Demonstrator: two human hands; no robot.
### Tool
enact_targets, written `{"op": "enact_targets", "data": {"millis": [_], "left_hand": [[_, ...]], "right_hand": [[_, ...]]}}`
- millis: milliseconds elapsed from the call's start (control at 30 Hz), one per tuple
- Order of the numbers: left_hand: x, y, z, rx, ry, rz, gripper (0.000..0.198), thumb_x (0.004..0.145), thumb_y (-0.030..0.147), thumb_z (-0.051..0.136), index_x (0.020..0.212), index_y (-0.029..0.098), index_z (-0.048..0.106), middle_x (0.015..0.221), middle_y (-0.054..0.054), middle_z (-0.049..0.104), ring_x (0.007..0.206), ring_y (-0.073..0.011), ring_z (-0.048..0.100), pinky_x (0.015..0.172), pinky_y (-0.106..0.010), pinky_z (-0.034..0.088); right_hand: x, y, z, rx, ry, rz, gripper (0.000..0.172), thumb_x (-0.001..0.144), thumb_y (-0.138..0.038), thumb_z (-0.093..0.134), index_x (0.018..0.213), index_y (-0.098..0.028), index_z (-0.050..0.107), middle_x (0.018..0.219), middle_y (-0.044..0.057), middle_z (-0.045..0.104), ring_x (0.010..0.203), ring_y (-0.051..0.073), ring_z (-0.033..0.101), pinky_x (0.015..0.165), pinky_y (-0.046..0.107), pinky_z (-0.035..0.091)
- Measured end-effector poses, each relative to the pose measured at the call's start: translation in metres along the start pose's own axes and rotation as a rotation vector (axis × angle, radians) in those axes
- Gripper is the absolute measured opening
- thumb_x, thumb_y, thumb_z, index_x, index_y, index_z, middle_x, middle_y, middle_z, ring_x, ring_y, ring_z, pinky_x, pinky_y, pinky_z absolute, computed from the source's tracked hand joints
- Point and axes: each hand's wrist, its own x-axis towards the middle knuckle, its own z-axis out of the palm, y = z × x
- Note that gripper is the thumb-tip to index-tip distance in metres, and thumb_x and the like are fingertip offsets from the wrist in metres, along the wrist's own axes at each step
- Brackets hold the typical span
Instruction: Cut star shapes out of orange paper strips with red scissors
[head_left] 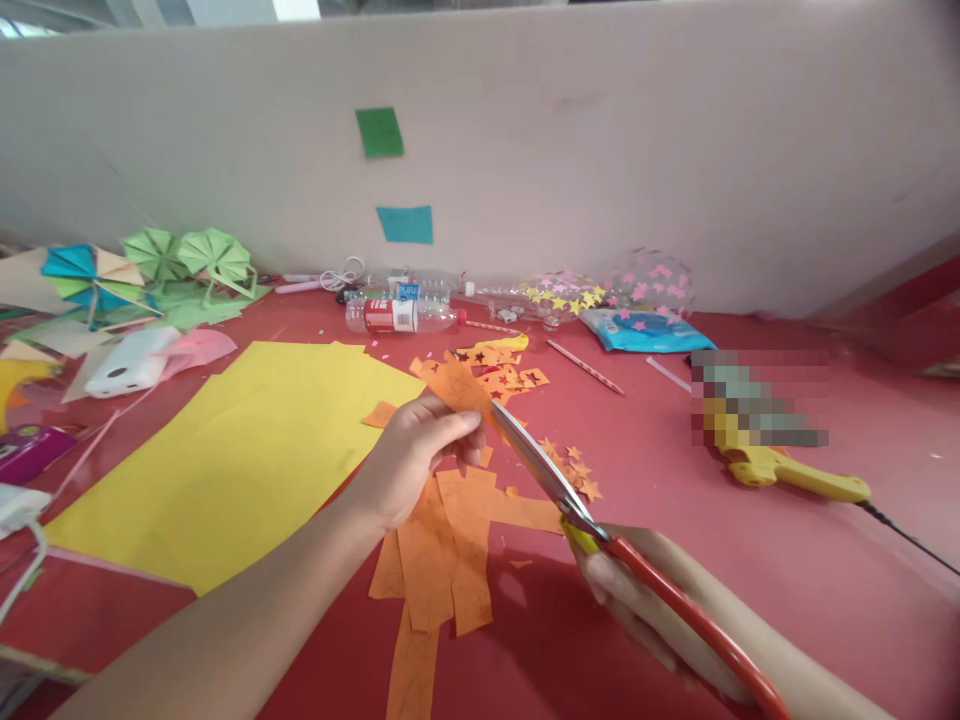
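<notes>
My left hand [424, 445] pinches a small strip of orange paper [456, 385] between thumb and fingers. Around the handles of a pair of red-handled scissors [536, 455], my right hand [645, 590] is closed. The scissor blades point up and left, their tips at the right edge of the held paper. Something yellow shows at the pivot, partly hidden by my fingers. Beneath my hands lie several orange paper strips [427, 560]. Small cut-out orange stars [574, 465] lie to their right. Scraps with star-shaped holes [510, 380] are behind the held paper.
Large yellow sheets [225, 460] cover the left of the red table [825, 600]. Plastic bottles [390, 316] and a blue packet [645, 332] lie along the wall. Folded paper umbrellas [214, 255] stand back left. A yellow corded tool [795, 475], partly pixelated, lies right.
</notes>
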Motion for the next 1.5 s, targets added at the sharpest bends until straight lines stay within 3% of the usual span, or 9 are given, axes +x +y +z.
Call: {"op": "enact_targets", "data": {"millis": [200,367,567,1067,1300,1500], "left_hand": [[0.0,0.0,-0.001,0.017,0.04,0.062,0.009,0.08,0.021,0.061,0.072,0.017,0.063,0.065,0.003,0.062,0.058,-0.007,0.055,0.056,-0.02,0.043],[-0.001,0.0,-0.002,0.054,0.032,0.08,0.01,0.08,0.02,0.06,0.07,0.017,0.062,0.064,0.003,0.061,0.058,-0.007,0.055,0.056,-0.019,0.043],[-0.002,0.002,-0.002,0.053,0.042,0.093,0.012,0.079,0.02,0.06,0.068,0.017,0.061,0.063,0.003,0.061,0.057,-0.0071,0.055,0.056,-0.02,0.043],[-0.002,0.001,-0.001,0.005,-0.035,0.098,0.01,0.082,0.018,0.058,0.079,0.016,0.067,0.073,-0.001,0.067,0.065,-0.0114,0.063,0.062,-0.024,0.05],[-0.003,-0.001,0.001,0.017,-0.012,0.108,0.009,0.082,0.019,0.059,0.078,0.015,0.066,0.073,-0.001,0.067,0.064,-0.0121,0.063,0.063,-0.024,0.05],[-0.002,0.001,0.002,0.02,-0.007,0.105,0.008,0.08,0.02,0.059,0.078,0.015,0.065,0.073,-0.002,0.067,0.064,-0.0121,0.062,0.063,-0.025,0.05]], "right_hand": [[-0.001,0.001,0.0,-0.077,0.016,-0.013,0.061,0.075,-0.081,0.045,0.063,-0.022,0.034,0.044,-0.01,0.032,0.04,0.005,0.028,0.04,0.02,0.021],[0.002,0.01,-0.002,-0.148,-0.043,-0.198,0.061,0.079,-0.081,0.035,0.063,-0.023,0.03,0.046,-0.009,0.033,0.038,0.005,0.027,0.039,0.022,0.02],[0.002,0.014,-0.004,-0.155,-0.055,-0.275,0.057,0.085,-0.076,0.034,0.066,-0.022,0.031,0.047,-0.008,0.036,0.04,0.006,0.029,0.041,0.023,0.021],[0.001,0.013,-0.003,-0.132,-0.067,-0.273,0.056,0.086,-0.074,0.036,0.065,-0.022,0.029,0.047,-0.009,0.035,0.039,0.005,0.028,0.04,0.022,0.02],[0.001,0.011,-0.004,-0.149,-0.055,-0.264,0.056,0.085,-0.074,0.037,0.064,-0.022,0.03,0.047,-0.009,0.034,0.04,0.006,0.028,0.041,0.022,0.021],[-0.004,0.0,0.0,-0.15,-0.018,-0.139,0.061,0.079,-0.081,0.036,0.064,-0.022,0.03,0.047,-0.009,0.034,0.04,0.005,0.027,0.04,0.022,0.02]]}}
